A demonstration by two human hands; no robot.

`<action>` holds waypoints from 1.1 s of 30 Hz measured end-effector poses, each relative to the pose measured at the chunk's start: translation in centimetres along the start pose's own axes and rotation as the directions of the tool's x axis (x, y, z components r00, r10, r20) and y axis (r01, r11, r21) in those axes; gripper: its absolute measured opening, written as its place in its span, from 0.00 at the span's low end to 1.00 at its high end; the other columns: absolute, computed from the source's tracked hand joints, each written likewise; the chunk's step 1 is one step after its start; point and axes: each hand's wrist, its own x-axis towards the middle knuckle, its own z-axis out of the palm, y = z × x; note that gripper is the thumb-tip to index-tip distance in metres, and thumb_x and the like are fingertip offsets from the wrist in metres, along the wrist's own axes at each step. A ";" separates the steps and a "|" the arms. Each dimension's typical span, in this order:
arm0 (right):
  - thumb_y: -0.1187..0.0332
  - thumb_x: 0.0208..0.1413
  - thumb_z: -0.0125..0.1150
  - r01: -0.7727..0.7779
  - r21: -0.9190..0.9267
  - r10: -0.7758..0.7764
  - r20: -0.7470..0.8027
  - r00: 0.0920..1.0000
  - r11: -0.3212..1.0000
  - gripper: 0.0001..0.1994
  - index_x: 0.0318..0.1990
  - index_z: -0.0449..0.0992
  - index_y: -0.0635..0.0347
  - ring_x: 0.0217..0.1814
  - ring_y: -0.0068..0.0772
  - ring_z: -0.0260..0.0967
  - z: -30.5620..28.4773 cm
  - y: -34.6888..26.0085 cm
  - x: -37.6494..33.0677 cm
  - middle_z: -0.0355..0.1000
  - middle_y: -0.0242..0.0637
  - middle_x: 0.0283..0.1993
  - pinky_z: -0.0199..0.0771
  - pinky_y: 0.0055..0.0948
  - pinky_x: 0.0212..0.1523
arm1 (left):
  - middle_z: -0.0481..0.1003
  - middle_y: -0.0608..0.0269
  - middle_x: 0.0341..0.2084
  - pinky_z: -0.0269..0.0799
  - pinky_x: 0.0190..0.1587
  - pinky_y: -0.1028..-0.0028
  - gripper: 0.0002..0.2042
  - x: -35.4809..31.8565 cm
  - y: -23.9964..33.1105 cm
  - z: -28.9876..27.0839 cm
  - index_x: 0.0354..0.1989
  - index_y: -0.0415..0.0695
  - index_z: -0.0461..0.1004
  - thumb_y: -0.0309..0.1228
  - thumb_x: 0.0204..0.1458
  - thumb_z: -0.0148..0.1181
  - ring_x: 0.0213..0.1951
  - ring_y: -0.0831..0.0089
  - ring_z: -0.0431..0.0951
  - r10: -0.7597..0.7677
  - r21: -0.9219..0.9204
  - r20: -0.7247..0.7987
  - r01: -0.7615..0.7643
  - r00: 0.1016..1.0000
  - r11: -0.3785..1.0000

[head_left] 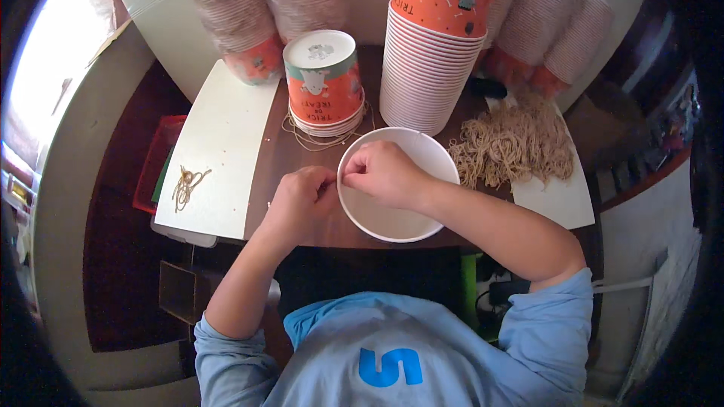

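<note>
A white-lined paper bucket (413, 218) stands in front of me on the brown table, its opening facing up. My right hand (386, 175) reaches into it, its fingers pinched together against the inner left wall. On the outside, at the same part of the rim, my left hand (302, 200) has its fingers curled closed. Whatever the fingertips hold is hidden or too small to name. Just beyond is a short stack of upside-down orange paper buckets (323, 87), with loops of thin cord (305, 136) around its base.
A tall stack of upside-down buckets (430, 68) stands behind. A heap of beige cords (513, 143) lies at the right on a white board (562, 200). Another board (226, 136) at the left carries a small cord bundle (185, 187). Wrapped bucket stacks (230, 7) line the back.
</note>
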 end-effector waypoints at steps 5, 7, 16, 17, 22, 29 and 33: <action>0.66 0.45 0.62 0.013 -0.070 -0.008 0.070 0.997 0.997 0.11 0.35 0.76 0.61 0.30 0.37 0.73 -1.1 -0.1 -0.1 0.74 0.42 0.27 0.72 0.34 0.33 | 0.76 0.57 0.22 0.72 0.30 0.74 0.07 -1.0 -0.6 1.0 0.32 0.33 0.74 0.25 0.50 0.56 0.25 0.71 0.76 -0.202 -0.187 0.000 0.198 0.979 0.962; 0.66 0.46 0.63 0.047 -0.144 -0.039 0.056 0.998 0.989 0.15 0.41 0.75 0.62 0.29 0.34 0.72 -2.6 -0.3 -0.6 0.73 0.40 0.26 0.71 0.31 0.32 | 0.75 0.59 0.24 0.73 0.31 0.74 0.05 -1.5 -2.0 1.3 0.32 0.35 0.72 0.25 0.52 0.52 0.26 0.69 0.77 -0.303 -0.492 0.098 0.311 0.948 0.814; 0.70 0.46 0.63 0.129 -0.083 -0.115 0.153 0.981 0.988 0.06 0.32 0.75 0.60 0.26 0.27 0.71 -6.9 -8.5 -9.7 0.71 0.37 0.25 0.70 0.26 0.27 | 0.74 0.51 0.39 0.71 0.46 0.62 0.07 -7.2 -4.2 0.6 0.31 0.43 0.69 0.33 0.55 0.49 0.41 0.60 0.76 -0.241 -0.929 0.369 0.348 0.898 -0.126; 0.71 0.46 0.63 0.207 -0.036 -0.199 0.162 0.967 0.978 0.04 0.30 0.76 0.60 0.27 0.29 0.72 -5.3 -9.0 -10.7 0.72 0.37 0.26 0.72 0.27 0.28 | 0.74 0.50 0.41 0.69 0.50 0.60 0.08 -7.6 -4.0 1.4 0.31 0.43 0.69 0.34 0.55 0.49 0.45 0.59 0.74 -0.154 -0.946 0.322 0.310 0.934 -0.093; 0.76 0.44 0.56 0.369 -0.315 -0.379 0.032 0.925 0.874 0.08 0.35 0.73 0.61 0.32 0.41 0.71 3.7 -2.1 -11.1 0.69 0.41 0.30 0.73 0.35 0.33 | 0.70 0.46 0.50 0.60 0.57 0.61 0.05 -7.7 -1.0 3.5 0.28 0.42 0.70 0.28 0.51 0.49 0.53 0.59 0.69 -0.068 -0.943 0.323 0.327 0.944 0.055; 0.74 0.46 0.60 0.347 -0.115 -0.365 -0.235 0.901 0.931 0.05 0.32 0.75 0.61 0.36 0.44 0.71 4.6 1.1 -8.0 0.73 0.40 0.36 0.72 0.33 0.36 | 0.71 0.50 0.46 0.63 0.52 0.70 0.03 -6.6 0.1 5.2 0.27 0.39 0.69 0.21 0.50 0.48 0.52 0.69 0.68 -0.080 -0.899 0.068 0.096 0.994 0.426; 0.70 0.47 0.62 0.228 0.024 -0.201 -0.390 0.898 0.973 0.05 0.29 0.74 0.62 0.36 0.37 0.71 4.9 0.6 -9.0 0.73 0.39 0.35 0.71 0.28 0.36 | 0.74 0.59 0.35 0.70 0.41 0.76 0.02 -6.8 -0.6 6.3 0.27 0.39 0.69 0.21 0.51 0.50 0.41 0.74 0.73 -0.147 -0.860 -0.087 0.001 0.985 0.511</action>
